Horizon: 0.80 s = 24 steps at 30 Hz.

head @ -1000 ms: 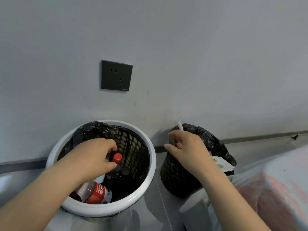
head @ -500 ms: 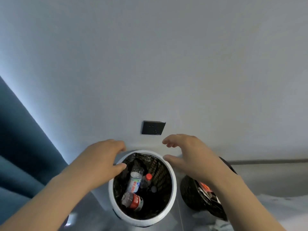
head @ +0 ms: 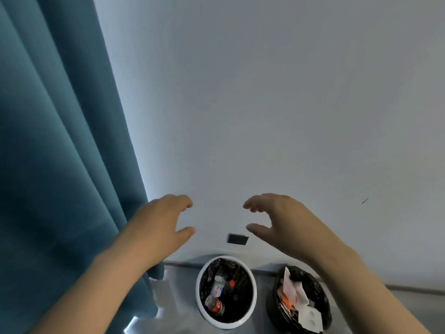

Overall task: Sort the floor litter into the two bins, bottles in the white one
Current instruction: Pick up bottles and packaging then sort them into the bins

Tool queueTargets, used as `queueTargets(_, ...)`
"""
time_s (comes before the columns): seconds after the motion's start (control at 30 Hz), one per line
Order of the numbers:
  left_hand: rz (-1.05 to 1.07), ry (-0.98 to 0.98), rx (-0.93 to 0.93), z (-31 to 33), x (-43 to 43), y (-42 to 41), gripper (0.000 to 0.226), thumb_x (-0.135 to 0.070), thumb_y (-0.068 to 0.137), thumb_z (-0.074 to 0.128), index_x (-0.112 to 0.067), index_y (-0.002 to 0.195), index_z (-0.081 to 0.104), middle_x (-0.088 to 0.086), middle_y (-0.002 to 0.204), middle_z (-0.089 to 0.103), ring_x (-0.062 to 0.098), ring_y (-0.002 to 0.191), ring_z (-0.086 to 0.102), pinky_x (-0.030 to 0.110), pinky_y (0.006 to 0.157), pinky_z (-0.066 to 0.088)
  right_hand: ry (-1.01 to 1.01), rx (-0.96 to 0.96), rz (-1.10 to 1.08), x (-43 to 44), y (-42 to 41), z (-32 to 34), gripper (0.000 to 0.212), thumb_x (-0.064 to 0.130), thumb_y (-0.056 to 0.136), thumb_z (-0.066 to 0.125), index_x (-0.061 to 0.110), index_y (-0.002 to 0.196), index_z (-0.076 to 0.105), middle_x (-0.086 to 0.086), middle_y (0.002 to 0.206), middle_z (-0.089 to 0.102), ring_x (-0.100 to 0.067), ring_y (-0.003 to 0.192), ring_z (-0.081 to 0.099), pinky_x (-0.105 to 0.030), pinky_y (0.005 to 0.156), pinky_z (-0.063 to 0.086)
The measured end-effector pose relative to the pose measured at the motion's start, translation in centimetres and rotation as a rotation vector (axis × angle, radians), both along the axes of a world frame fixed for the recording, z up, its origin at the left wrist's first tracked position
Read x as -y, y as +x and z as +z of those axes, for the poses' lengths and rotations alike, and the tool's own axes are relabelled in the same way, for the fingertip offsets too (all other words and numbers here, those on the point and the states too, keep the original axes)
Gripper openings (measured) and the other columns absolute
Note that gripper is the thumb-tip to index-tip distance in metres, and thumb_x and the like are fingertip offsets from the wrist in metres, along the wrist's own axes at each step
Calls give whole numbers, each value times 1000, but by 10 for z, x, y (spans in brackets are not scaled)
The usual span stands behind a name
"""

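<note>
Since the last frame both hands have lifted well above the bins, and I log left hand [head: 161, 225] and right hand [head: 277, 220] spread open, holding nothing. White bin [head: 254, 289] sits on the floor by the wall with bottles [head: 215, 305] inside. Just right of it, black bin [head: 272, 307] holds paper scraps [head: 295, 291]; teal curtain [head: 55, 141] hangs far left.

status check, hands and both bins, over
Left hand and right hand open, empty, raised above the bins. Bottles lie in the white bin; paper scraps in the black bin. Nothing in the way.
</note>
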State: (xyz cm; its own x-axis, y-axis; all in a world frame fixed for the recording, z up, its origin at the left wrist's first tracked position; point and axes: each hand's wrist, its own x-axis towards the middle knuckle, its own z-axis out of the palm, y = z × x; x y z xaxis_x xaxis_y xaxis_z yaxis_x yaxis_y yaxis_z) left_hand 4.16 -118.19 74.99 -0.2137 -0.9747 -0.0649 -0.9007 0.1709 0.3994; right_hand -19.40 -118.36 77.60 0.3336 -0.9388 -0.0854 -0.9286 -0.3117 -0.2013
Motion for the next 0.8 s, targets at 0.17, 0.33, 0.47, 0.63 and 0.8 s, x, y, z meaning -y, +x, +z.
queueTargets(0.17, 79, -139, -5, 110, -45, 30, 46, -45, 91, 55, -36, 134, 41, -20, 136, 45, 2, 103, 48, 19, 97, 40, -149, 49, 74, -20, 28, 99, 38, 45, 91, 58, 38, 127, 52, 21, 119, 58, 0, 111, 53, -17, 91, 41)
queueTargets(0.33, 230, -250, -39, 173, -88, 67, 44, -43, 88, 59, -37, 130, 45, -23, 130, 47, -1, 120, 45, 18, 94, 42, -225, 141, 198, -30, 67, 166, 36, 44, 91, 58, 39, 126, 52, 23, 118, 58, 2, 111, 53, -18, 93, 43)
queueTargets(0.47, 335, -318, 1, 207, -106, 84, 42, -43, 88, 59, -37, 128, 45, -23, 127, 48, 0, 118, 46, 20, 93, 44, -275, 182, 333, -24, 96, 202, 35, 43, 92, 57, 38, 127, 52, 22, 120, 58, 0, 110, 54, -18, 91, 44)
queueTargets(0.63, 516, -378, 37, 230, -131, 92, 42, -45, 88, 58, -40, 127, 44, -26, 126, 47, -3, 117, 46, 17, 91, 43, -294, 205, 562, -13, 133, 233, 38, 42, 93, 56, 36, 130, 51, 19, 126, 57, -2, 111, 55, -16, 91, 41)
queueTargets(0.8, 776, -419, 50, 233, -168, 90, 41, -44, 86, 61, -37, 125, 48, -29, 120, 49, -6, 113, 48, 12, 93, 38, -266, 241, 826, -9, 171, 252, 41, 44, 93, 56, 38, 133, 50, 21, 131, 55, 1, 99, 55, -14, 93, 40)
